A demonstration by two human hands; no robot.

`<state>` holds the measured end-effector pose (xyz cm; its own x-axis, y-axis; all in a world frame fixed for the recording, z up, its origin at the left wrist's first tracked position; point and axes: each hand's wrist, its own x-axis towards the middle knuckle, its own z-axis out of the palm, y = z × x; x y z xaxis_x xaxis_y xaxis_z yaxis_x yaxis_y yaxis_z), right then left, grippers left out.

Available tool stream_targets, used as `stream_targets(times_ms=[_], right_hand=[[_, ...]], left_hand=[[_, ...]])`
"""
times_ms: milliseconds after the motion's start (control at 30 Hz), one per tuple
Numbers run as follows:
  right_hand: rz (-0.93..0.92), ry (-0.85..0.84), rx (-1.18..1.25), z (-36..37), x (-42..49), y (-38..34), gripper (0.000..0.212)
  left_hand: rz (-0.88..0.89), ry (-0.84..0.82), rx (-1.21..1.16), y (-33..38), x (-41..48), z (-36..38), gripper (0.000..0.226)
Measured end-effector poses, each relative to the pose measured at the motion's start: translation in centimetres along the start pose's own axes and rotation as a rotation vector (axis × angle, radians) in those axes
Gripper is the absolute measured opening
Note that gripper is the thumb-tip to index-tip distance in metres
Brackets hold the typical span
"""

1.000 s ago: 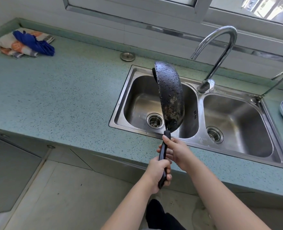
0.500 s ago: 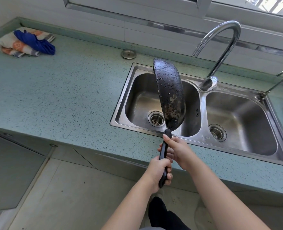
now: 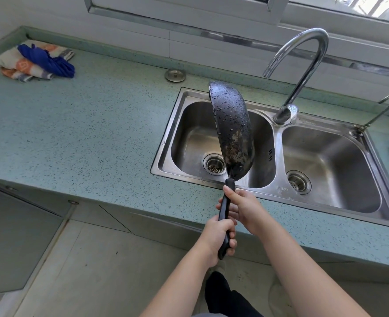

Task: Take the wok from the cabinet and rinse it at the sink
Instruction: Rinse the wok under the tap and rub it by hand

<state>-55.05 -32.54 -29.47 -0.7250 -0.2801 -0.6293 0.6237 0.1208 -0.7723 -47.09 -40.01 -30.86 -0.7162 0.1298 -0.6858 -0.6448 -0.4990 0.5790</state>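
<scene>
Barely any change from a moment ago: one wok [image 3: 232,131], wet and tipped on edge, still hangs over the left of the sink's [image 3: 166,156] two basins. Both hands stay clamped on its handle [image 3: 223,210], left hand [image 3: 218,239] at the end, right hand [image 3: 246,209] nearer the pan. One tall faucet [image 3: 303,72] behind

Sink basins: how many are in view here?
2. The left basin lies partly behind the tilted wok. The right basin sits beside it, past the divider below the tall faucet. Both show fully enough; no further basin appears hidden.
</scene>
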Motion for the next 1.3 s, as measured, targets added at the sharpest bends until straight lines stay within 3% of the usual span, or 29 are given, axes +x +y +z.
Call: stream_targets(times_ms=[933,1300], right_hand=[[-0.009,-0.016,0.015,-0.4,0.2,0.3,0.023],[-0.04,0.025,0.042,-1.0,-0.3,-0.3,0.016]], left_hand=[[-0.018,0.031,0.018,0.2,-0.2,0.4,0.015],[0.062,0.137,0.15,0.6,-0.4,2.3,0.02]])
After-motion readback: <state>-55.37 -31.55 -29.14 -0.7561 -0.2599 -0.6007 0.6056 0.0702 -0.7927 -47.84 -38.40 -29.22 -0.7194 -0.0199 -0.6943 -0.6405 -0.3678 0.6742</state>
